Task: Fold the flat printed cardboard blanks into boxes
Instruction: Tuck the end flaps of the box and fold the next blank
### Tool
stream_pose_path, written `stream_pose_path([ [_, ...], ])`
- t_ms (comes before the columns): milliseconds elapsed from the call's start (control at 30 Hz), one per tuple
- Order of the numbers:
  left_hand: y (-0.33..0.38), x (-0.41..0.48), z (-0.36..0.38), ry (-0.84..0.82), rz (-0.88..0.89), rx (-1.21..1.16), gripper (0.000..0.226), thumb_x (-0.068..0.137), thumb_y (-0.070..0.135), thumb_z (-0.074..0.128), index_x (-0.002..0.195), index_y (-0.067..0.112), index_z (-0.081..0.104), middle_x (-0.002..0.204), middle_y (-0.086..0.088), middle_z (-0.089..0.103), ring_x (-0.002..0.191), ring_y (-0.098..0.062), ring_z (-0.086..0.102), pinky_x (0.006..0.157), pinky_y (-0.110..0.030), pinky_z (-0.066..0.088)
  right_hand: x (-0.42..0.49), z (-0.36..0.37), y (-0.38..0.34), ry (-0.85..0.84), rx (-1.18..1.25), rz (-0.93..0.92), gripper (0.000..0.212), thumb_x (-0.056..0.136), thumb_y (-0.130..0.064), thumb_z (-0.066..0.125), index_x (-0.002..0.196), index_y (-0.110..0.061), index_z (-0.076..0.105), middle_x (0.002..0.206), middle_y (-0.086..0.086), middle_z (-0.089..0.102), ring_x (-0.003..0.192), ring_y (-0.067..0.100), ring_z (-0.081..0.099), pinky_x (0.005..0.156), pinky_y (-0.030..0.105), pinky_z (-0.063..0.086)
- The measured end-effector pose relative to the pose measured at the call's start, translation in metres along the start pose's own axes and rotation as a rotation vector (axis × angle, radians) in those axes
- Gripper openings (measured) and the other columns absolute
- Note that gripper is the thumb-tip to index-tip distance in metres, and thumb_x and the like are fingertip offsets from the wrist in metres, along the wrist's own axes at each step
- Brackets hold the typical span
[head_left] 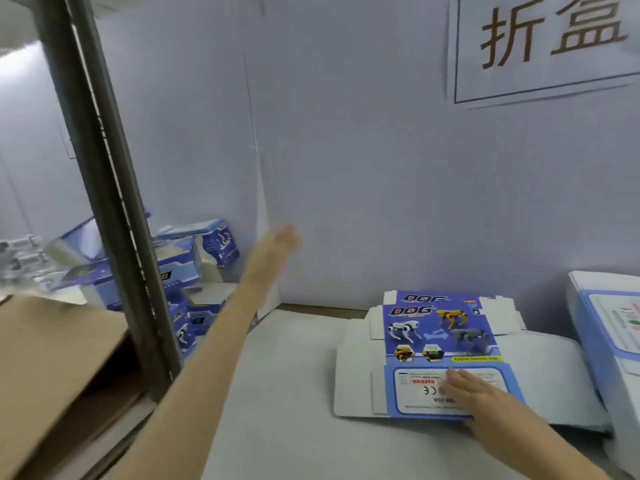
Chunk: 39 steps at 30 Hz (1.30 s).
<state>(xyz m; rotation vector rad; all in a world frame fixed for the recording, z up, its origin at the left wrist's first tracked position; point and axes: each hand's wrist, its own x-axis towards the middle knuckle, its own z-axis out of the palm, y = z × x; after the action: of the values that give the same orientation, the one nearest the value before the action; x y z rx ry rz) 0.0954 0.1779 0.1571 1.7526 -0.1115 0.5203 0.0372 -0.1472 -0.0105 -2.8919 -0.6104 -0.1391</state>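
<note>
Pressing flat-fingered on the near white panel of the top printed blank point(443, 344), right hand point(474, 389) at 4 o'clock, holding nothing. Stacked blanks lying flat on the white table point(287, 393), dog artwork facing up. Reaching out toward 10 o'clock, left hand point(277, 242) (blurred, fingers impossible to read), apart from any object. Piled at 9 o'clock beyond the metal post point(110, 188), folded blue boxes point(194, 258). Posted at 1 o'clock, wall sign point(550, 39).

View: single head-worn, wide-angle camera.
Facing: forward and down, over the tabletop point(294, 393).
Range: close, arm's reach.
</note>
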Motion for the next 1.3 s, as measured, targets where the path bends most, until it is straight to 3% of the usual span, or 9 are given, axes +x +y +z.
stream_pose_path([
  [200, -0.051, -0.103, 0.124, -0.845, 0.231, 0.82, 0.06, 0.089, 0.031, 0.064, 0.144, 0.022, 0.042, 0.147, 0.002, 0.042, 0.133, -0.016, 0.04, 0.108, -0.029, 0.033, 0.0, -0.014, -0.013, 0.158, -0.116, -0.022, 0.057, 0.097, -0.011, 0.046, 0.15, -0.023, 0.03, 0.156, -0.006, 0.033, 0.14, 0.013, 0.035, 0.11, 0.022, 0.028],
  [367, -0.063, -0.132, 0.164, -0.638, 0.451, 1.068, 0.045, 0.096, 0.001, 0.04, 0.139, 0.011, 0.042, 0.144, -0.008, 0.043, 0.132, -0.024, 0.042, 0.105, -0.036, 0.037, -0.015, -0.027, -0.018, 0.45, -0.093, -0.101, 0.039, 0.042, -0.021, 0.099, 0.072, -0.03, 0.076, 0.065, -0.014, 0.071, 0.052, 0.004, 0.065, 0.041, 0.014, 0.042],
  [500, -0.071, -0.131, 0.16, -0.475, 0.635, 0.968, 0.047, 0.092, 0.0, 0.045, 0.135, 0.015, 0.051, 0.136, -0.002, 0.057, 0.122, -0.017, 0.055, 0.097, -0.026, 0.043, -0.018, -0.028, -0.024, 0.558, -0.047, -0.063, 0.024, 0.062, -0.012, 0.09, 0.08, -0.02, 0.077, 0.077, -0.005, 0.074, 0.068, 0.016, 0.071, 0.054, 0.022, 0.052],
  [600, -0.065, -0.122, 0.151, -0.362, 0.725, 0.792, 0.032, 0.065, -0.001, 0.069, 0.09, 0.016, 0.077, 0.083, 0.001, 0.076, 0.068, -0.018, 0.07, 0.053, -0.022, 0.051, -0.021, -0.036, -0.029, 0.811, 0.039, -0.036, 0.032, 0.067, 0.009, 0.081, 0.095, -0.006, 0.076, 0.102, 0.006, 0.074, 0.098, 0.025, 0.07, 0.083, 0.036, 0.057],
  [733, -0.058, -0.11, 0.147, -0.293, 0.607, 0.794, 0.016, 0.078, -0.002, 0.069, 0.089, 0.009, 0.073, 0.082, -0.008, 0.073, 0.07, -0.031, 0.068, 0.059, -0.037, 0.055, -0.032, -0.05, -0.032, 1.01, 0.279, 0.075, 0.04, 0.081, 0.013, 0.066, 0.117, -0.003, 0.067, 0.125, 0.009, 0.064, 0.122, 0.026, 0.056, 0.103, 0.026, 0.038],
  [867, -0.028, -0.099, 0.131, 0.116, 0.701, 0.61, 0.01, 0.082, 0.002, 0.065, 0.09, 0.003, 0.071, 0.078, -0.008, 0.07, 0.061, -0.027, 0.065, 0.051, -0.031, 0.05, -0.043, -0.061, -0.037, 1.053, 0.424, 0.166, 0.043, 0.086, 0.009, 0.062, 0.126, -0.008, 0.06, 0.123, -0.003, 0.059, 0.115, 0.017, 0.055, 0.094, 0.031, 0.049],
  [967, 0.0, -0.097, 0.116, 0.324, 0.589, 0.214, 0.01, 0.095, 0.014, 0.058, 0.099, 0.008, 0.065, 0.083, 0.001, 0.066, 0.067, -0.014, 0.061, 0.059, -0.015, 0.044, -0.045, -0.071, -0.042, 1.035, 0.663, 0.26, 0.048, 0.093, -0.002, 0.058, 0.137, -0.018, 0.049, 0.118, -0.022, 0.051, 0.11, -0.009, 0.053, 0.082, 0.002, 0.041],
  [1067, 0.013, -0.109, 0.11, 0.212, 0.33, -0.123, 0.014, 0.099, 0.022, 0.052, 0.108, 0.03, 0.06, 0.096, 0.014, 0.067, 0.082, 0.0, 0.065, 0.063, -0.008, 0.049, -0.043, -0.08, -0.047, 0.952, 0.918, 0.221, 0.054, 0.096, -0.015, 0.056, 0.144, -0.026, 0.035, 0.118, -0.034, 0.042, 0.104, -0.03, 0.043, 0.07, -0.005, 0.039],
  [1300, 0.014, -0.131, 0.116, -0.011, 0.059, -0.299, 0.03, 0.1, 0.018, 0.048, 0.128, 0.029, 0.051, 0.107, 0.004, 0.068, 0.09, -0.007, 0.068, 0.057, -0.014, 0.053, -0.054, -0.1, -0.048, 0.951, 1.228, 0.129, 0.06, 0.08, -0.04, 0.056, 0.137, -0.03, 0.044, 0.113, -0.014, 0.063, 0.101, -0.002, 0.064, 0.056, 0.014, 0.053],
])
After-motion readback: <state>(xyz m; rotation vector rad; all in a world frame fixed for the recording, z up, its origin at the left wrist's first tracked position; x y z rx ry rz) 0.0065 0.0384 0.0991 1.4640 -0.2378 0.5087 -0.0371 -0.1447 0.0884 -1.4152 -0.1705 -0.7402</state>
